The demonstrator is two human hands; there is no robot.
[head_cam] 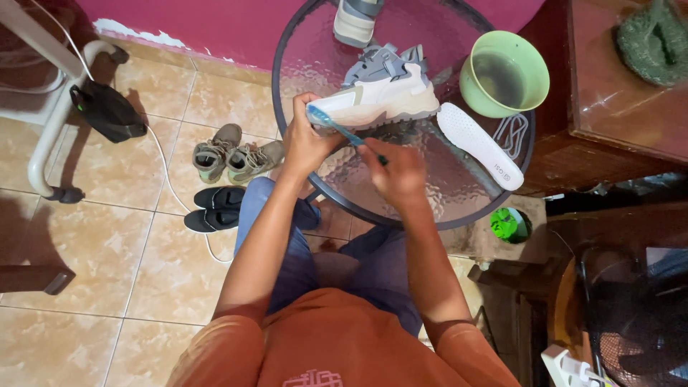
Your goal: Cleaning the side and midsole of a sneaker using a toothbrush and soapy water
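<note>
On the floor at far left a black bag lies by the foot of a white stand, with a white cable trailing toward two pairs of shoes: an olive pair and, nearer, a black pair. Next comes the left hand, clenched around the toe end of a white-and-grey sneaker that lies on its side on the round glass tabletop. The right hand grips the handle of a blue toothbrush, whose bristle head rests against the toe edge of the sole, just by the left thumb. Judging from this, scrubbing is under way at the toe; the sole's side looks pale and fairly clean, but how much of the shoe has been worked cannot be told. A second sneaker stands at the far rim, apart from the hands and not being touched. To the right of the held shoe a white insole lies out on the glass, with loose laces just beside it, so the shoe is already stripped down. A green bowl of murky water sits far right, within reach and nothing between it and the brush. Below the rim a small green object rests on the floor beside dark wooden furniture.
</note>
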